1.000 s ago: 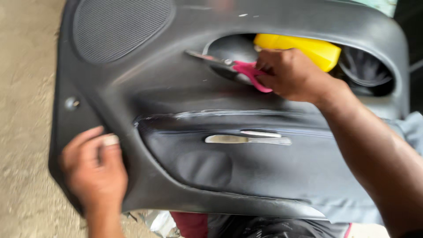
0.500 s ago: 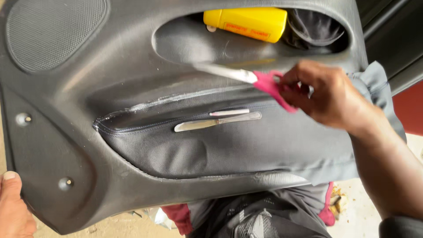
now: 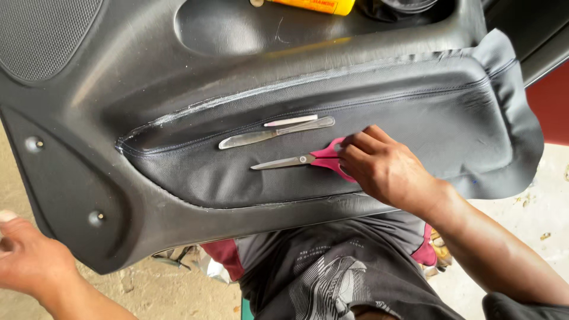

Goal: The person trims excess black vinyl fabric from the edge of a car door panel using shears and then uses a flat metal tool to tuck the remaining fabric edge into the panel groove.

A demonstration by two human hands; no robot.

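I see one package only: a yellow bottle at twelve o'clock, at the very top edge of my view. It lies on its side in the upper recess of the door panel, and the frame cuts off most of it, so I see only its lower flank. The body is rounded and bright yellow. On that flank sits a label, orange with a strip of dark print. At the bottle's nine o'clock end a small pale round part shows, a cap or a neck, I cannot tell which. I see no signs and no screens anywhere.
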